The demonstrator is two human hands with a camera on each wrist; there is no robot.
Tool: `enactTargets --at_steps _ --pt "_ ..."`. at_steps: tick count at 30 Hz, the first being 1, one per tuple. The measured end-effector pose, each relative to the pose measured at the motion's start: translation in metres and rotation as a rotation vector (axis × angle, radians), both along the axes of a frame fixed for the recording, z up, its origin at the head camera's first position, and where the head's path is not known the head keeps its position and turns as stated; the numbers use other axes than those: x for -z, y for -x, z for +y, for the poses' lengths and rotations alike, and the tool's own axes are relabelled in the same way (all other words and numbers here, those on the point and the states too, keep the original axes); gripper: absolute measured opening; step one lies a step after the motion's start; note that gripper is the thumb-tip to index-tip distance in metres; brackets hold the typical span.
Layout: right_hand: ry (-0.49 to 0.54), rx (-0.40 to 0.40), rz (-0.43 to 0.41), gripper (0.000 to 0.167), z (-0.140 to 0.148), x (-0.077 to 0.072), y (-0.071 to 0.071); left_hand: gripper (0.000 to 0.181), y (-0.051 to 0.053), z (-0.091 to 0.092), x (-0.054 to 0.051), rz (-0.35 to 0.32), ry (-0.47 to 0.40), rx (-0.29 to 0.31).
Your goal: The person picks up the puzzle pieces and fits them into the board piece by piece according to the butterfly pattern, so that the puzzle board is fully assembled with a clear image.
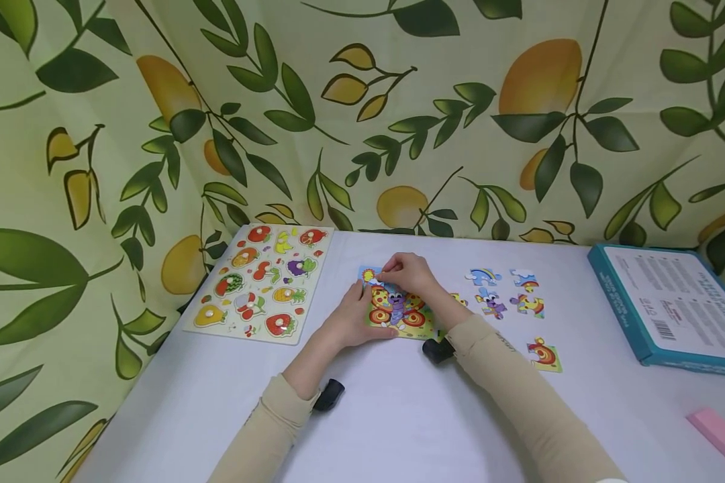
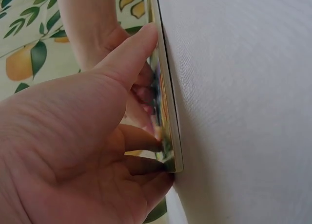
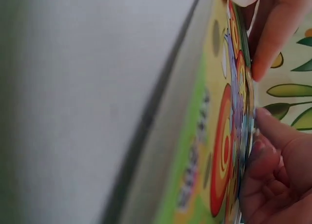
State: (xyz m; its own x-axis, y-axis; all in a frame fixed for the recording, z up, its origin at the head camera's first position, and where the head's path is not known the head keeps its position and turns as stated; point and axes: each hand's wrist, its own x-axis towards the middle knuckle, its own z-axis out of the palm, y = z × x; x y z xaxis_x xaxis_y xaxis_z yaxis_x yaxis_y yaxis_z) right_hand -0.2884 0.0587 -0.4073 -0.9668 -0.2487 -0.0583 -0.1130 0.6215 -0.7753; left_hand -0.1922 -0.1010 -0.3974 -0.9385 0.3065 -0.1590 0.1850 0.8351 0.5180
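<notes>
A butterfly jigsaw puzzle (image 1: 423,322) lies in its flat tray at mid-table, its picture mostly laid in. My left hand (image 1: 352,320) holds the tray's near-left corner. In the left wrist view, its thumb (image 2: 141,41) lies along one edge and its other fingers bend onto another side. My right hand (image 1: 412,274) reaches over the far-left part of the puzzle, thumb and forefinger pinched at its surface. They seem to hold a small puzzle piece, largely hidden by the fingers. The right wrist view shows this hand (image 3: 282,175) beyond the printed puzzle (image 3: 222,151).
Loose puzzle pieces (image 1: 491,303) lie to the right, with a corner piece (image 1: 544,354) nearer. A fruit peg board (image 1: 250,285) stands left on the table. At right are a teal-edged box (image 1: 683,302) and a pink block (image 1: 719,437). A patterned curtain (image 1: 362,134) hangs behind.
</notes>
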Motion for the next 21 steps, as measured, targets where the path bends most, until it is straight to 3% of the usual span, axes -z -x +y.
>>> enactTargets --at_steps 5,10,21 --pt "-0.073 -0.081 0.053 0.023 0.0006 -0.0030 0.0014 0.106 -0.0008 -0.0009 -0.0007 -0.004 0.009 -0.006" --pt "-0.081 -0.186 0.003 0.027 0.0047 -0.0059 0.0025 0.106 -0.0002 -0.0012 -0.0019 -0.009 0.033 -0.011" --pt "-0.120 -0.272 -0.018 0.032 0.0089 -0.0050 0.0073 0.109 0.0017 0.0011 0.0010 0.003 0.049 -0.021"
